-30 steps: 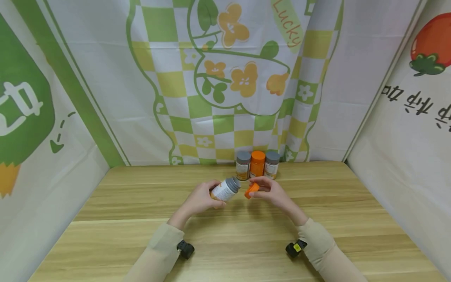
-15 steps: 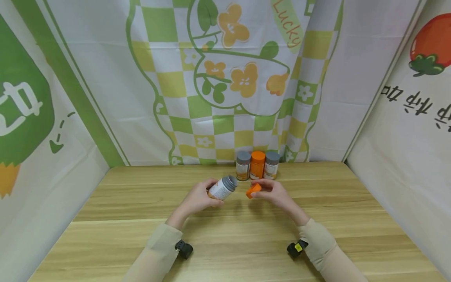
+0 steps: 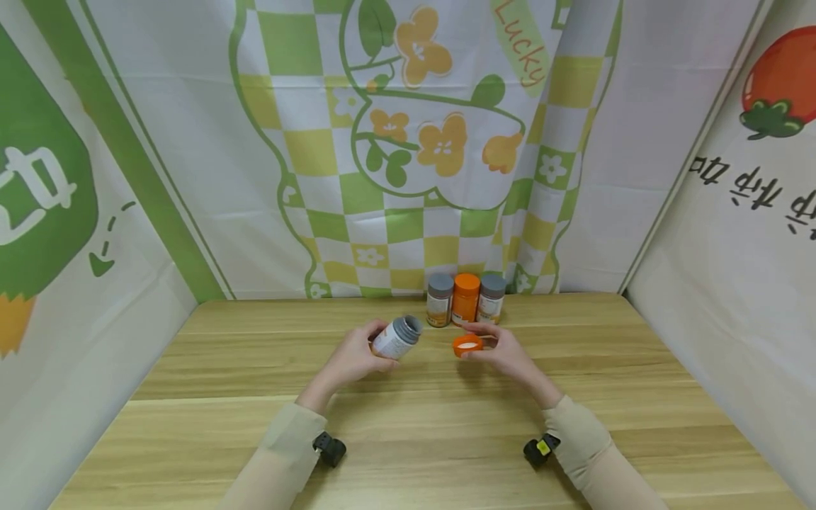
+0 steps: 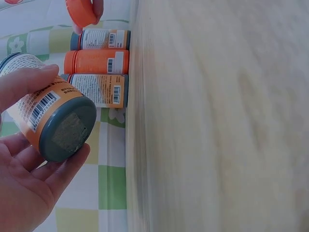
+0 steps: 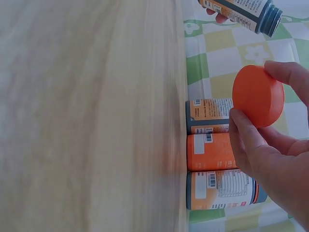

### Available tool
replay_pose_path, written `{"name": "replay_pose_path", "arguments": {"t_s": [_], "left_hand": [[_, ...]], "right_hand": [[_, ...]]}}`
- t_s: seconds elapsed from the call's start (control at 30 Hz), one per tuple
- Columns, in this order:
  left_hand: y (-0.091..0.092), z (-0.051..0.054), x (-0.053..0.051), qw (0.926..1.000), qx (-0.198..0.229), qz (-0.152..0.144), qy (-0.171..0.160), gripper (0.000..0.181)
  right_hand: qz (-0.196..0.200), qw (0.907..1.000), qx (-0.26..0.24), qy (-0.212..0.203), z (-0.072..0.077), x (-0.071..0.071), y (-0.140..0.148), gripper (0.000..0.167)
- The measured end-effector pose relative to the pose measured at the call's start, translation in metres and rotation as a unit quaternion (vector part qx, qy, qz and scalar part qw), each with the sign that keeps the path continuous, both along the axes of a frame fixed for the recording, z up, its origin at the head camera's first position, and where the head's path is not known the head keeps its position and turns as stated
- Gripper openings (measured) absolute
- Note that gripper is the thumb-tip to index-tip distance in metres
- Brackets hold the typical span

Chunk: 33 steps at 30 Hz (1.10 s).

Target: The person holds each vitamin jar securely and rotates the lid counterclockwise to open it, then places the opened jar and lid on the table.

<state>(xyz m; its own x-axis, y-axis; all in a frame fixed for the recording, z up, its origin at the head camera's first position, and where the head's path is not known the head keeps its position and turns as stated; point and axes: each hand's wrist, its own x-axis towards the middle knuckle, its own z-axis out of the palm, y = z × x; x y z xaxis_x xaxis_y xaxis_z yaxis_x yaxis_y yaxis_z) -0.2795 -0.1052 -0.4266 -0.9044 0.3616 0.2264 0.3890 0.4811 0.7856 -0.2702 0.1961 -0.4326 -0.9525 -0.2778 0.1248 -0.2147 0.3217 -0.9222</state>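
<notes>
My left hand grips an uncapped grey bottle with a white and orange label. The bottle tilts, its threaded mouth pointing up and to the right. In the left wrist view its grey base faces the camera, with thumb and fingers around the sides. My right hand pinches an orange cap by its edge. The cap's pale inside shows in the head view, its flat orange top in the right wrist view. Cap and bottle are apart, both held above the table.
At the back of the wooden table three capped bottles stand side by side: a grey-capped one, an orange one and another grey-capped one. Behind them hangs a patterned cloth.
My left hand has drawn the bottle slightly left. The right hand has moved the cap a little right and turned it so the inside shows. The gap between them has widened.
</notes>
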Motion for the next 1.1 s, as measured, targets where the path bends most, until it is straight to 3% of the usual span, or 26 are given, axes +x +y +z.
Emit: {"name": "replay_pose_path", "arguments": {"t_s": [0.33, 0.63, 1.1], "left_hand": [[-0.005, -0.002, -0.003, 1.0, 0.004, 0.008, -0.001, 0.06], [-0.011, -0.003, -0.005, 0.9999, 0.01, 0.011, -0.005, 0.061], [-0.022, -0.004, -0.009, 0.9996, 0.009, 0.025, 0.004, 0.062]], "right_hand": [[-0.02, 0.9994, 0.028, -0.003, -0.008, -0.006, 0.009, 0.062], [-0.04, 0.9977, 0.054, -0.006, -0.006, -0.006, 0.015, 0.06], [-0.052, 0.9973, 0.045, -0.025, -0.006, -0.005, 0.025, 0.06]]}}
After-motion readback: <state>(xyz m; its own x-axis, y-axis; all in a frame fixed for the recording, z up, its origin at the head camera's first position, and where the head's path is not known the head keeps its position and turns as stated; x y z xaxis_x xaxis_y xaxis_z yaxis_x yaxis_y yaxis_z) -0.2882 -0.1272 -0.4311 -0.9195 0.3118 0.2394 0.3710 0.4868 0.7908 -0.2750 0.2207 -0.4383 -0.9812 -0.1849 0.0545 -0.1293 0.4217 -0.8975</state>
